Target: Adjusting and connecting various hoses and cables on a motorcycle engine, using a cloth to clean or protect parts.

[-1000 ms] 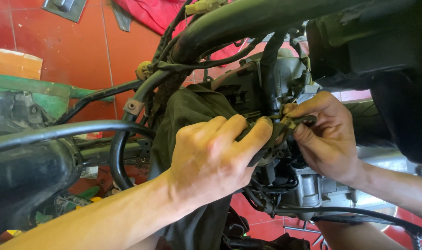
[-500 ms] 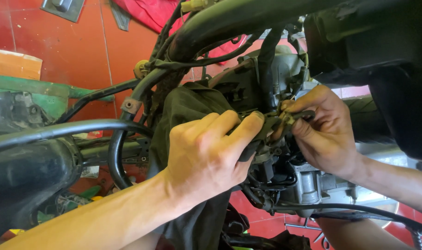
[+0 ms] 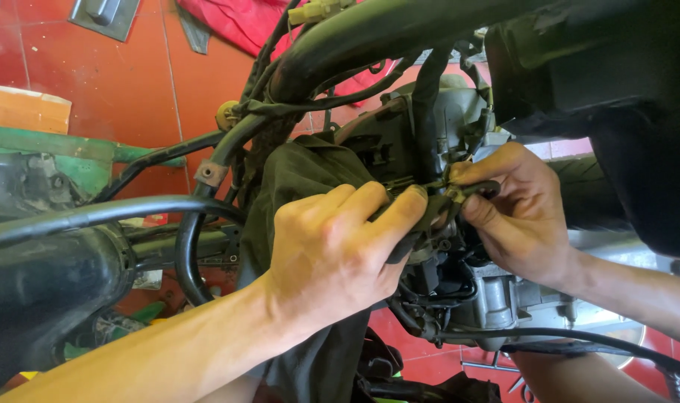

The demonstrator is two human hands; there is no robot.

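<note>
The left hand (image 3: 332, 254) reaches into the stripped motorcycle's engine (image 3: 429, 149), fingers closed around a black hose (image 3: 418, 224), thumb hidden. The right hand (image 3: 515, 213) pinches a small metal clip (image 3: 453, 195) where that hose meets the engine, fingertips pressed together on it. The step in hand looks like working the clip at the hose joint, just below the thick black frame tube (image 3: 370, 33). The next move probably calls for a steady hold on the hose and fine finger pressure, since cables (image 3: 444, 295) crowd close.
</note>
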